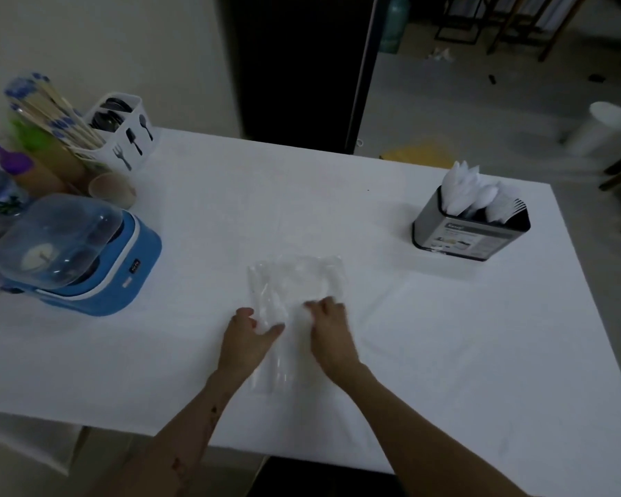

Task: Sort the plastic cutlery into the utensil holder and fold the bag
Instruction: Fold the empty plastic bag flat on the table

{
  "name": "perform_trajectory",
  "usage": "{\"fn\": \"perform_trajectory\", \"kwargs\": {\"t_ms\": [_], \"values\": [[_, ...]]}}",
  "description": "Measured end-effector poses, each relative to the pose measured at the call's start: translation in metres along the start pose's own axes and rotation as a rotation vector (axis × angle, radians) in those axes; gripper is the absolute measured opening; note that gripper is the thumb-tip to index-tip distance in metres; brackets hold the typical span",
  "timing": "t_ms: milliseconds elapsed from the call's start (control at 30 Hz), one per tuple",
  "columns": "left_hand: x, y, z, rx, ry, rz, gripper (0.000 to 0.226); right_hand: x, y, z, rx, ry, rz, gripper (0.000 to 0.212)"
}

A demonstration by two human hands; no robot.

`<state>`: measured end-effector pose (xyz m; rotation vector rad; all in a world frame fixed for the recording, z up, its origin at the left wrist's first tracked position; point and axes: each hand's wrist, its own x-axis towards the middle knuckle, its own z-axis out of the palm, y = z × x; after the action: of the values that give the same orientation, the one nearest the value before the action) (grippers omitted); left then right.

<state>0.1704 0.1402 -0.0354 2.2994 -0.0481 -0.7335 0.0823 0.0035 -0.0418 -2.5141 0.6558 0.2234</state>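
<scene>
Near the front edge of the table (pixel 445 353), at its middle, both hands rest on a clear plastic bag (pixel 298 281) that lies flat on the white surface. Left hand (pixel 246 340): fingers curled, thumb extended toward the right, pinching the bag's left side. Right hand (pixel 328 333): fingers bent down onto the bag's near right part; whether they grip or merely press cannot be told, as this hand is blurred. The bag extends from under the hands toward the far edge, and a further stretch lies between the wrists toward the front edge.

Toward the right edge, well apart from the bag, stands the utensil holder (pixel 470 233), a dark metal box with a printed label on its near face; the label's writing is too small to read. White plastic cutlery (pixel 475 195) stands upright in it.

Along the left edge sits a blue appliance (pixel 122 267) with a clear domed lid and a small dark panel whose marks are illegible. Behind it, at the far left corner, a white caddy (pixel 130 138) bears black pictograms of a fork, a spatula and a spoon; beside it stand wooden chopsticks (pixel 54 113) with blue-patterned tops and a paper cup (pixel 113 190).

Open surface surrounds the bag on every side, widest between the bag and the far edge and between the bag and the utensil holder.
</scene>
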Motion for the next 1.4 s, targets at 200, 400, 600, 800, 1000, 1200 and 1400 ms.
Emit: {"fn": "perform_trajectory", "kwargs": {"t_ms": [200,400,600,800,1000,1200,1400], "values": [[-0.008,0.023,0.025,0.176,-0.186,0.099,0.062,0.007,0.045,-0.034,0.311,0.023,0.532,0.080],[-0.042,0.092,0.091,0.247,-0.313,0.431,0.061,-0.033,0.119,-0.086,0.368,0.172,0.566,0.054],[-0.108,0.211,0.207,0.169,-0.597,0.663,0.067,-0.116,0.242,-0.174,0.299,0.673,0.667,0.040],[-0.184,0.326,0.357,0.079,-0.838,0.826,0.062,-0.188,0.383,-0.261,0.370,1.034,0.764,0.028],[-0.223,0.386,0.531,0.096,-0.976,0.708,0.066,-0.216,0.548,-0.269,0.553,1.126,0.876,0.029],[-0.169,0.334,0.691,0.134,-0.982,0.273,0.053,-0.197,0.687,-0.168,0.877,0.840,1.090,0.006],[-0.100,0.248,0.816,0.225,-0.846,-0.094,0.066,-0.156,0.758,-0.026,0.984,0.770,1.258,0.011]]}}
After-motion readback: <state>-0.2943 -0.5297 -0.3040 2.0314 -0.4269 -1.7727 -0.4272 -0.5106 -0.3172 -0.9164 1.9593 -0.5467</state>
